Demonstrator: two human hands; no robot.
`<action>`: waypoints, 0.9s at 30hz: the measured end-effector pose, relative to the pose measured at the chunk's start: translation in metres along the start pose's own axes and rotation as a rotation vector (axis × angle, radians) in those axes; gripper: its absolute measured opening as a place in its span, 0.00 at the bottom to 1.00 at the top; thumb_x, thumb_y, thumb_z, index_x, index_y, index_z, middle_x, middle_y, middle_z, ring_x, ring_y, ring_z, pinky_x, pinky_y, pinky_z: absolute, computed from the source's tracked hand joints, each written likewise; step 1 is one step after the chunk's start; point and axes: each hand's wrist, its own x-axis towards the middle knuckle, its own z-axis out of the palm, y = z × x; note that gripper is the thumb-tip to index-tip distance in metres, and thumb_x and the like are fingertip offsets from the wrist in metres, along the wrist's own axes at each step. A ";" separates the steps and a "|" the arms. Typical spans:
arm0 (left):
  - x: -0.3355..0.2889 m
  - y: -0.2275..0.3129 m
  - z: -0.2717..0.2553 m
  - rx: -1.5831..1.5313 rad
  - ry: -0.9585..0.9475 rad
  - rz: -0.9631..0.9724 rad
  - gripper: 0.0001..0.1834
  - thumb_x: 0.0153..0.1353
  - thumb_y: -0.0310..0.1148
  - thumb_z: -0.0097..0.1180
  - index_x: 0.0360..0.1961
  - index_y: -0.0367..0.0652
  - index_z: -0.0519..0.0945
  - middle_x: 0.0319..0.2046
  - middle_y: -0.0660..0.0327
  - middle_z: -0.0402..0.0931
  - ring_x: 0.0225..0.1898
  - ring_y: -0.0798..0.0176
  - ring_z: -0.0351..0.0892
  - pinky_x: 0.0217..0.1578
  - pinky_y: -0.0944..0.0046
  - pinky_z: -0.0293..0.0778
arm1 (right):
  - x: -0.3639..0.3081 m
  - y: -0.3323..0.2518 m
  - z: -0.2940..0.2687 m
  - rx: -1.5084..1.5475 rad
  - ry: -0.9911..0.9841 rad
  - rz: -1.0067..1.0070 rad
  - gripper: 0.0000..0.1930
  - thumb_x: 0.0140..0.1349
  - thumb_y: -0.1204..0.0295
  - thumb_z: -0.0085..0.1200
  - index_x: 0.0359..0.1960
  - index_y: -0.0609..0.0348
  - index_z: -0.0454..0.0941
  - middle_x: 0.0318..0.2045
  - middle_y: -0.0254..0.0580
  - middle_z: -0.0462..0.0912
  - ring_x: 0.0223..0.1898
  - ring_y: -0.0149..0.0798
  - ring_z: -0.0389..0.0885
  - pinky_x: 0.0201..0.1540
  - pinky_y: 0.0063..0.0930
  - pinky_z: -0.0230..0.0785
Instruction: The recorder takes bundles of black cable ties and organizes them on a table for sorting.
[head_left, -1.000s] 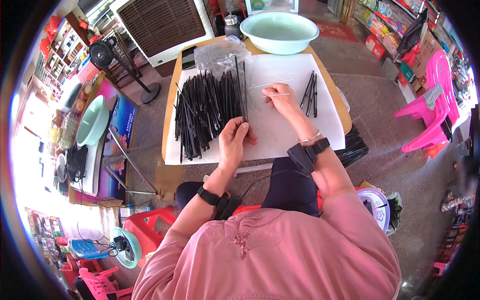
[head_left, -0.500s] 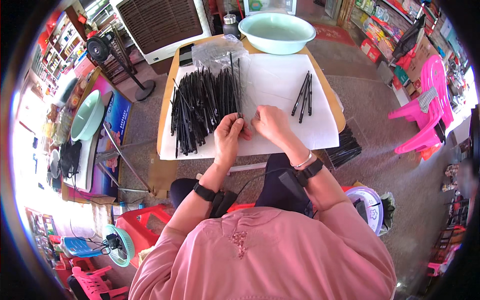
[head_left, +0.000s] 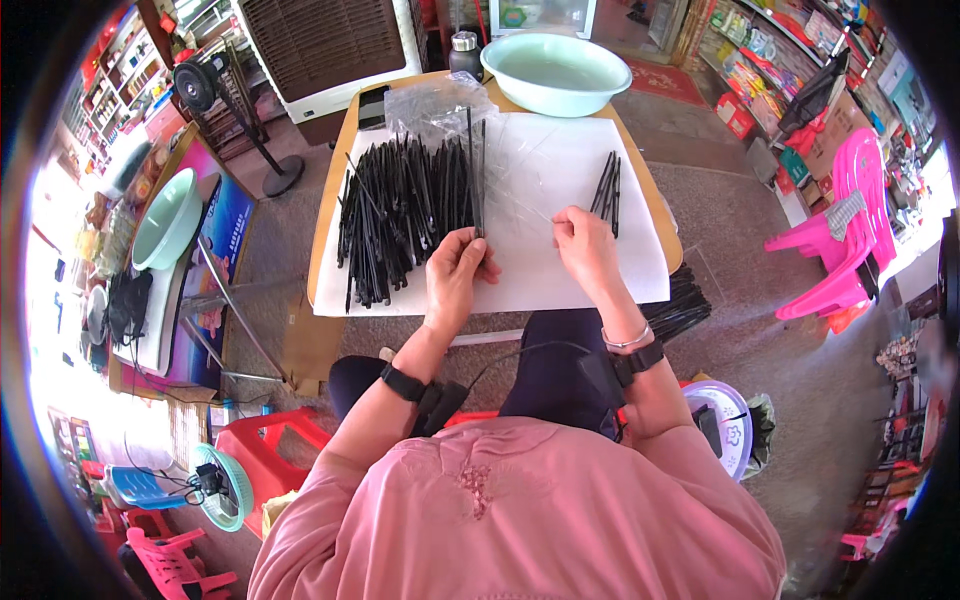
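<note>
Upright in my left hand (head_left: 455, 275) are two thin black rods (head_left: 480, 175), gripped near their lower ends between thumb and fingers. To the right, my right hand (head_left: 588, 250) is closed in a pinch above the white sheet (head_left: 550, 295). A faint clear strand seems to reach its fingertips, too fine to make out. Left of the held rods lies a large heap of similar black rods (head_left: 400, 220). Several more rods (head_left: 608, 195) lie side by side just beyond my right hand. Thin clear strips (head_left: 525, 170) are scattered on the sheet between the two groups.
A crumpled clear plastic bag (head_left: 440, 105) and a pale green basin (head_left: 556, 75) sit at the table's far side, near a dark bottle (head_left: 465, 55). More black rods (head_left: 680, 305) lie below the table's right edge. A pink chair (head_left: 840, 230) stands right, a fan (head_left: 200, 90) left.
My right hand has moved rightward, away from my left hand and toward the small group of rods. My left hand still holds its rods in nearly the same place.
</note>
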 end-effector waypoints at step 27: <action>-0.001 0.002 0.001 -0.042 0.005 0.012 0.10 0.66 0.28 0.47 0.42 0.32 0.72 0.28 0.61 0.74 0.25 0.69 0.76 0.25 0.70 0.74 | -0.014 -0.006 -0.034 1.402 -0.407 0.217 0.15 0.65 0.74 0.44 0.51 0.68 0.70 0.39 0.50 0.79 0.37 0.38 0.80 0.39 0.30 0.75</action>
